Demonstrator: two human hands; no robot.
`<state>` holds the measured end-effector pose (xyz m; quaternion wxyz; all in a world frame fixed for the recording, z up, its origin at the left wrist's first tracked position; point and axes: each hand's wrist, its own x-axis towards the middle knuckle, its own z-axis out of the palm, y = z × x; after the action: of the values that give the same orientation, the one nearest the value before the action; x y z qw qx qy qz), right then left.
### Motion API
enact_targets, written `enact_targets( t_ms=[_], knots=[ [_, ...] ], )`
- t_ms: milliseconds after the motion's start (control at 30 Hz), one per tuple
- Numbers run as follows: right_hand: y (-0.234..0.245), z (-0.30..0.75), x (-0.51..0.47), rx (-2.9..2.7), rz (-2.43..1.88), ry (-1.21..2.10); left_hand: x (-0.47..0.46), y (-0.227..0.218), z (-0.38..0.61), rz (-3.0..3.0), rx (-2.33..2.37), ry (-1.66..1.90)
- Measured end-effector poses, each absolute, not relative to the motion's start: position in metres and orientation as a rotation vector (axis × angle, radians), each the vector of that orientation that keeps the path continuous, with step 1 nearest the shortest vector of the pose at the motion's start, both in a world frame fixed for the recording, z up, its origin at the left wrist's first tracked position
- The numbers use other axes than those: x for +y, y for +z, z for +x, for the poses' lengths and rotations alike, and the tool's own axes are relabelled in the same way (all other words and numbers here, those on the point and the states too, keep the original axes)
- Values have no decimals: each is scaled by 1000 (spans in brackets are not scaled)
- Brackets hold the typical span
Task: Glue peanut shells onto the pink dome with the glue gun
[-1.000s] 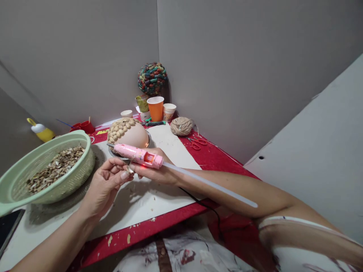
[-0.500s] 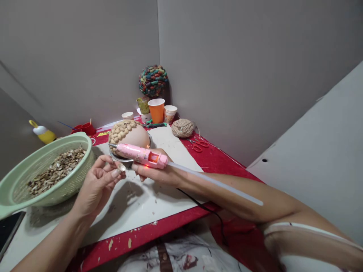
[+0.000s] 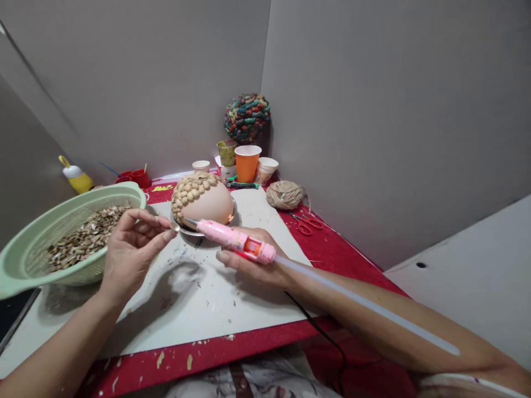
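Between the thumb and forefinger of my left hand (image 3: 135, 249) is a small pale shell (image 3: 176, 227), its hollow side glinting; it looks like half a pistachio shell. My right hand (image 3: 253, 265) is closed around a pink hot glue gun (image 3: 236, 239), with a long clear glue stick (image 3: 369, 301) out of its back end. The gun's metal nozzle points left, close to the shell; I cannot tell if they touch. Just behind sits a pinkish ball (image 3: 207, 207), like a balloon, partly covered in beige shells, resting in a metal bowl (image 3: 235, 213).
At left stands a green colander (image 3: 97, 271) holding many shells. Twine (image 3: 286, 194), red-handled scissors (image 3: 306, 224), an orange cup (image 3: 248, 166) and a multicoloured ball (image 3: 248, 117) are at the back. A black cord (image 3: 317, 326) runs below my right arm. Crumbs dot the white board (image 3: 207, 309).
The view has turned left, shifting things rightward. The glue gun has drawn back, its nozzle now lower and in front of the shell. My left hand still pinches the shell.
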<state>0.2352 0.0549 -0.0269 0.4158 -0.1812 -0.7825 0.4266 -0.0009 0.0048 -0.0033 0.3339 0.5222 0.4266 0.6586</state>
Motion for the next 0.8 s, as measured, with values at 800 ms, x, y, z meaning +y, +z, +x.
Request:
enact_targets(
  t_ms=[800],
  knots=[
    [-41, 231, 50, -2073, -339, 591, -2, -6, 12, 1443, 1241, 1639]
  ],
)
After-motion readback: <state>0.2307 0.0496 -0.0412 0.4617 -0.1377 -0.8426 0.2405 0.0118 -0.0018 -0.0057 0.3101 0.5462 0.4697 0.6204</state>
